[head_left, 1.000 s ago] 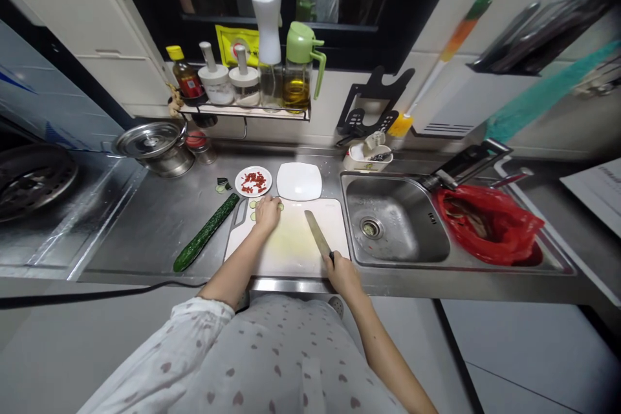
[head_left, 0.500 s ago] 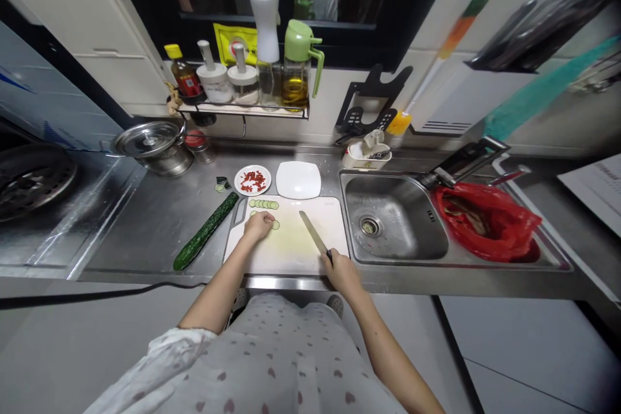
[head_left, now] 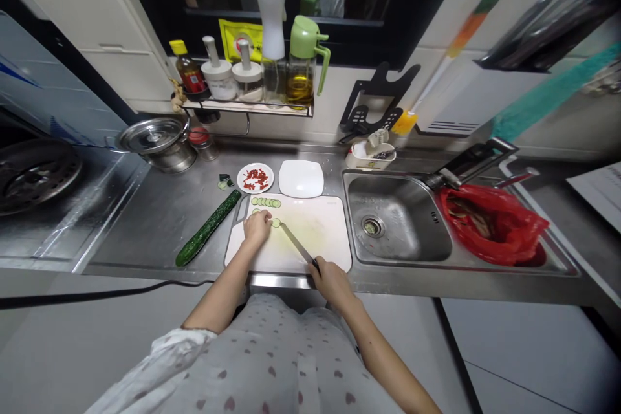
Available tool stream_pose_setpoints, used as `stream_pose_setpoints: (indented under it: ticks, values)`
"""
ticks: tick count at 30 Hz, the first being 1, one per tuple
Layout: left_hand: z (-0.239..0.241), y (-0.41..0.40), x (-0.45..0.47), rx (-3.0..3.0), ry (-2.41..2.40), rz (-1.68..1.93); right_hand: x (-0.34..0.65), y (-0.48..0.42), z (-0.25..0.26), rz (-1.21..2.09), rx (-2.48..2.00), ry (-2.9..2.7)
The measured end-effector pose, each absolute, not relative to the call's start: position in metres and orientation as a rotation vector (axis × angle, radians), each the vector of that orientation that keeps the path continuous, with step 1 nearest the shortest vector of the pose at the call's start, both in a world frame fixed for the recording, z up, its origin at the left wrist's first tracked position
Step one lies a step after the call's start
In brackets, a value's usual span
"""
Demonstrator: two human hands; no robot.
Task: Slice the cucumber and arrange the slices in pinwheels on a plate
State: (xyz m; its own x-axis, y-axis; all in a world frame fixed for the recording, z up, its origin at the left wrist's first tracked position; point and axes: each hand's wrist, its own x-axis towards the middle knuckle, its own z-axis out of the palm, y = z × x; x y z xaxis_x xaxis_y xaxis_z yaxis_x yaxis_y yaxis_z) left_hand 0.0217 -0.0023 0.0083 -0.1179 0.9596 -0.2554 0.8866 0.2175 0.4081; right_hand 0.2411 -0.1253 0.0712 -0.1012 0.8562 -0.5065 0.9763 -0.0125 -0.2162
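Observation:
My right hand [head_left: 330,279] is wrapped round the dark handle of a kitchen knife [head_left: 298,244]. Its blade points up and left across the white cutting board [head_left: 334,226], with the tip at a thin cucumber slice [head_left: 276,223]. Just left of that slice, my left hand [head_left: 257,228] is closed, thumb and fingers drawn together; whatever they hold is hidden. Beyond it lies a row of overlapping cucumber slices [head_left: 266,202], and part of another slice shows by the knuckles. A whole cucumber [head_left: 208,228] rests on the counter left of the board.
Behind the board stand a plate of chopped red pieces [head_left: 255,189] and a white dish [head_left: 301,179]. The sink [head_left: 398,220] is at right, with a red plastic bag [head_left: 495,233] beside it. A lidded steel pot [head_left: 162,149] sits back left, below a condiment rack [head_left: 272,110].
The knife has swung left, bringing its tip from the middle of the board to the loose slice. My left hand stays near that slice. The view has shifted slightly.

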Motion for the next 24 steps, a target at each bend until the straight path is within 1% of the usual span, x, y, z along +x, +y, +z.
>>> stream_pose_setpoints:
  ticks: [12, 24]
  values:
    - [0.0111, -0.0001, 0.0246, 1.659, 2.086, 0.194, 0.2412, -0.1240, 0.0708, -0.699, 1.917, 2.074]
    - [0.0124, 0.0034, 0.0247, 1.641, 2.089, 0.156, 0.2384, -0.1211, 0.0790, -0.730, 1.861, 2.055]
